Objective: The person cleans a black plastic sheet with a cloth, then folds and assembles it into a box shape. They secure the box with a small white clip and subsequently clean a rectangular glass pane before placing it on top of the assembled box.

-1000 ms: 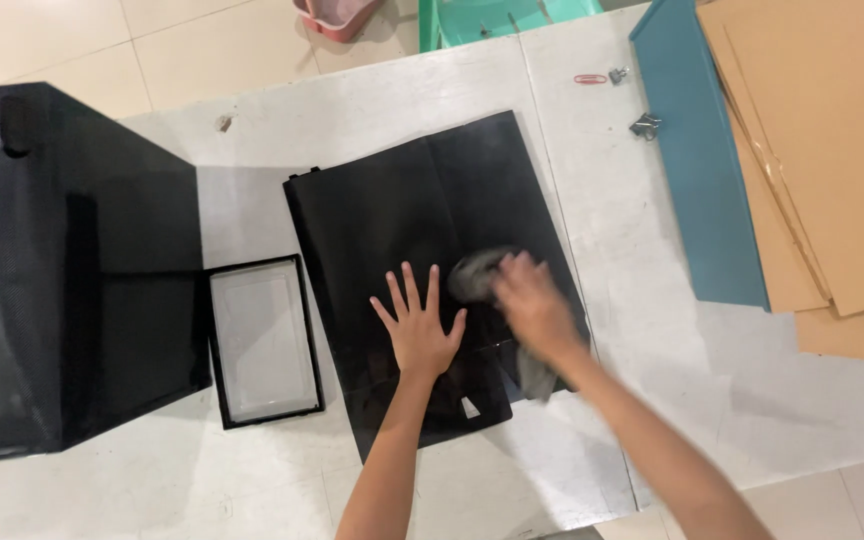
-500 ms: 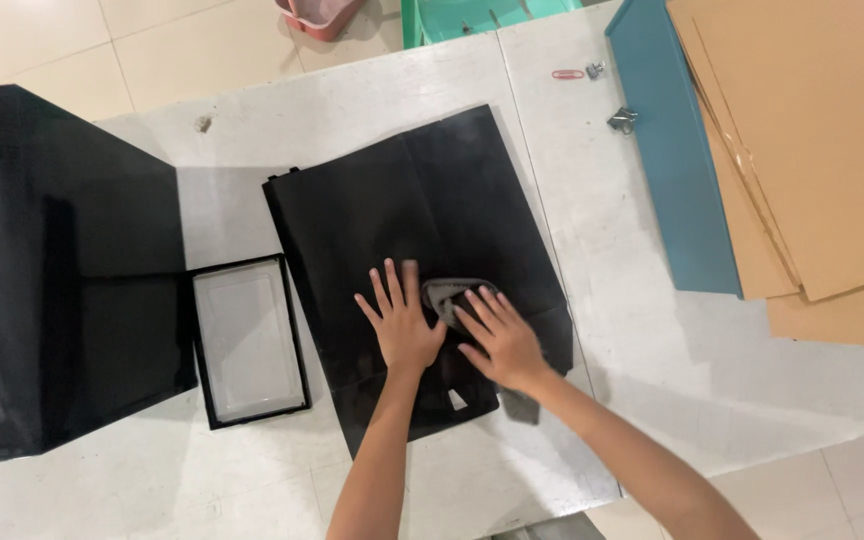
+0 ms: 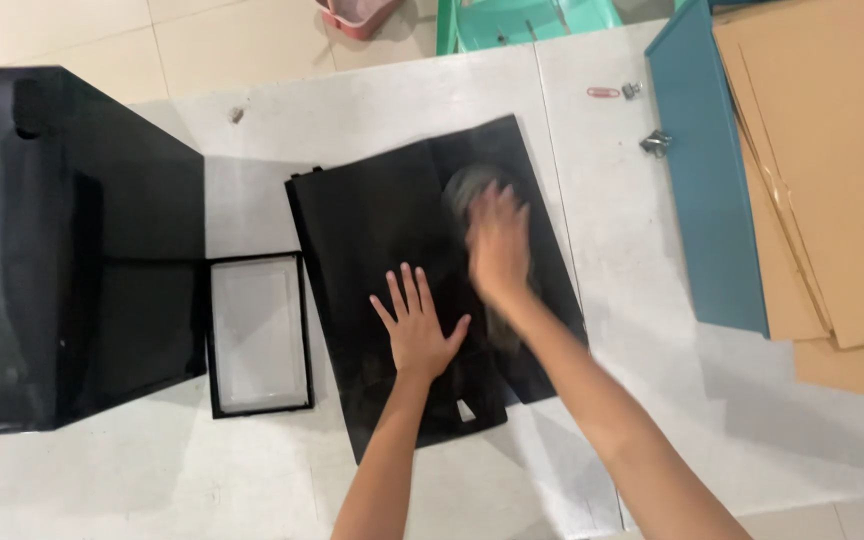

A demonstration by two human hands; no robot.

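My left hand lay flat, fingers spread wide, on black sheet. My right hand pressed grey cloth there (blurred, grip unclear).

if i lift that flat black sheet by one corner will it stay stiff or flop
Probably it bends some: the black sheet looks thin and lies flat on the white table. Its glossy face suggests it could slide, which may be why the left hand presses it flat while the right hand rubs it with a grey cloth. Likely light.
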